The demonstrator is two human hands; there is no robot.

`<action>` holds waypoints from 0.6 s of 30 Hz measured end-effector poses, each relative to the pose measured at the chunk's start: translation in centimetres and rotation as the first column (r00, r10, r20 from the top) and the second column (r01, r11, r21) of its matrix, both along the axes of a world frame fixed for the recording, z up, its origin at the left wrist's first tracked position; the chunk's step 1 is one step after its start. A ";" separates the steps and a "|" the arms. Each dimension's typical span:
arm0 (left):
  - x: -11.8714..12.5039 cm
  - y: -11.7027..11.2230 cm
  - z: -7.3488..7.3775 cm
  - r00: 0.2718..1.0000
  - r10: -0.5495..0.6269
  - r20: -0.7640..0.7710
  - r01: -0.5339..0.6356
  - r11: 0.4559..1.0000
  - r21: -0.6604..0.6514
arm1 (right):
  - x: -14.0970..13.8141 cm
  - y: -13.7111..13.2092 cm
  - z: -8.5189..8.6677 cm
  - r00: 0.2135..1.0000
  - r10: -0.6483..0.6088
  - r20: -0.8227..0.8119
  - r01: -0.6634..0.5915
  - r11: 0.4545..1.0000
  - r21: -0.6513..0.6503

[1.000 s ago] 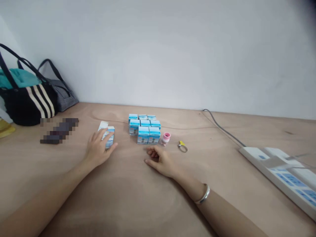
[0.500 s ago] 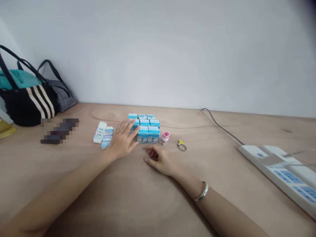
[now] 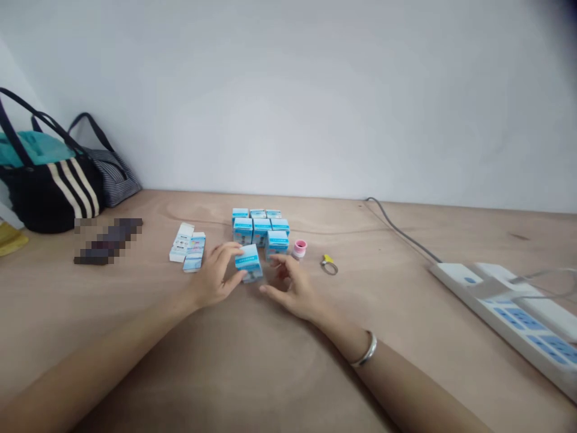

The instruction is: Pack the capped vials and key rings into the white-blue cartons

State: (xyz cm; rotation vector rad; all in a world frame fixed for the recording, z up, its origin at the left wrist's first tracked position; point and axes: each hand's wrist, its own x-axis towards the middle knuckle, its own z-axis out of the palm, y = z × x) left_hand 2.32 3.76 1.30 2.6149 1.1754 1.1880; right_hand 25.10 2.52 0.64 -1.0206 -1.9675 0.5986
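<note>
Head view: left hand (image 3: 214, 278) clamps a blue carton (image 3: 249, 263), right hand (image 3: 288, 287) open just beside it.

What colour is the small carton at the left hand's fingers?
The small cardboard carton is sky blue and white; the head view shows it best.

Small cartons (image 3: 260, 231) white with sky-blue tops and sides. Black tote bag (image 3: 51, 198) with cream vertical stripes, teal cloth (image 3: 31, 150) at its mouth; grey pinstriped bag (image 3: 112, 177) beside it. Pink-and-white roll (image 3: 300, 248). Yellow clip (image 3: 326, 259) on silver ring (image 3: 331, 269). White power strip (image 3: 505, 307) with blue panels. Tabletop (image 3: 135, 337) tan, wood-grained.
</note>
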 end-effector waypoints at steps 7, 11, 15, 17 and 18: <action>-0.3 -3.1 -1.7 0.983 -0.061 0.172 0.083 0.988 -0.127 | -1.4 0.0 4.1 0.949 0.245 0.198 -0.264 0.962 0.075; -0.1 -2.8 -3.1 0.967 -0.026 0.254 0.067 0.986 -0.154 | -1.8 0.7 5.5 0.913 0.237 0.333 -0.271 0.961 0.059; 0.0 -2.6 -3.6 0.959 -0.019 0.283 0.069 0.983 -0.168 | -1.6 1.0 6.1 0.904 0.220 0.365 -0.255 0.966 0.049; 0.0 -2.6 -3.7 0.959 -0.020 0.282 0.071 0.982 -0.172 | -1.6 1.0 6.2 0.915 0.219 0.339 -0.245 0.969 0.033; 0.1 -2.6 -3.7 0.959 -0.028 0.281 0.078 0.983 -0.167 | -1.6 1.0 6.2 0.922 0.214 0.323 -0.232 0.972 0.019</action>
